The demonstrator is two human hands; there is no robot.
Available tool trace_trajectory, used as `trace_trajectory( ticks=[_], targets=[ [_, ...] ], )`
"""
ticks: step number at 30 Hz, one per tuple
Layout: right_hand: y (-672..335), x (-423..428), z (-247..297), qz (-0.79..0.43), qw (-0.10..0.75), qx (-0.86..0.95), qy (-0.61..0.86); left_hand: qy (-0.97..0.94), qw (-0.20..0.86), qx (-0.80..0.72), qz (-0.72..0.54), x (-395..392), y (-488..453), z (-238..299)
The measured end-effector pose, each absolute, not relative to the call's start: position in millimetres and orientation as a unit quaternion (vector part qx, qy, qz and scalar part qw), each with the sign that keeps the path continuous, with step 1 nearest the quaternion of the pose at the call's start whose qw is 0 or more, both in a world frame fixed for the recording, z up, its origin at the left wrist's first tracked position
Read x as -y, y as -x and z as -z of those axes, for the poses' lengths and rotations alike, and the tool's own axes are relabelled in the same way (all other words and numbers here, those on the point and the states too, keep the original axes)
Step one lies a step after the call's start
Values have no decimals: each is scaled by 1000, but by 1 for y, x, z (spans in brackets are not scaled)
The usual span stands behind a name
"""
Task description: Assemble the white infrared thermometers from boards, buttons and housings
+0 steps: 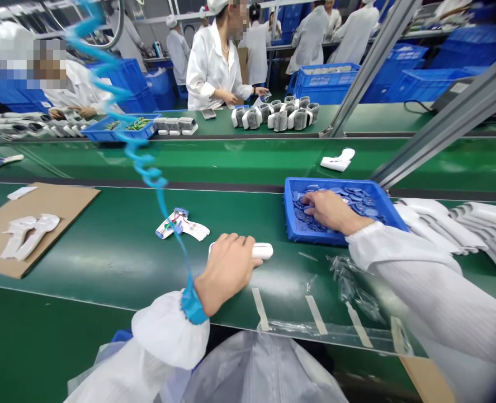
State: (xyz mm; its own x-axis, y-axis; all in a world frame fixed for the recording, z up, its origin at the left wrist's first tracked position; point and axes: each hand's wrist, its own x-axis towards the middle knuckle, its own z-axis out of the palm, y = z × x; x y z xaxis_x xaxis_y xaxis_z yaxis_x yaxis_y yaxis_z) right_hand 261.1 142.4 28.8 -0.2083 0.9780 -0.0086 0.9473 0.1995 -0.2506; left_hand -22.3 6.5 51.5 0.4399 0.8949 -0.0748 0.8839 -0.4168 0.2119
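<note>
My left hand (227, 267) is closed over a white plastic housing (262, 251) that lies on the green bench; a blue wrist strap (192, 305) with a coiled blue cord (147, 168) runs up from that wrist. My right hand (328, 209) reaches into a blue tray (292, 221) of small round blue-grey parts (359, 198), fingers curled down among them; whether they hold one is hidden. A small circuit board with coloured wires (181, 225) lies left of my left hand.
A cardboard sheet (63, 201) with white shells (29, 232) lies at the left. White shells (449, 224) are stacked at the right. A white thermometer body (338, 160) rides the conveyor. Clear bags (350, 285) lie near the front edge. People in white coats work at the far bench.
</note>
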Motion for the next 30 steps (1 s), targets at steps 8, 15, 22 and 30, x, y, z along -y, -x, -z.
trace_trajectory(
  ticks=[8, 15, 22, 30],
  targets=[
    [-227, -53, -73, -425, 339, 624, 562, -679, 425, -519, -297, -1, 28, -66],
    [-173, -7, -68, -483, 473, 487, 553, -643, 449, -496, -372, 8, 4, -55],
    [-177, -2, -61, -408, 470, 578, 527, -654, 471, -469, -362, 11, 11, -54],
    [-176, 19, -47, -357, 420, 633, 543, -784, 228, -502, -286, 12, 9, -47]
  ],
)
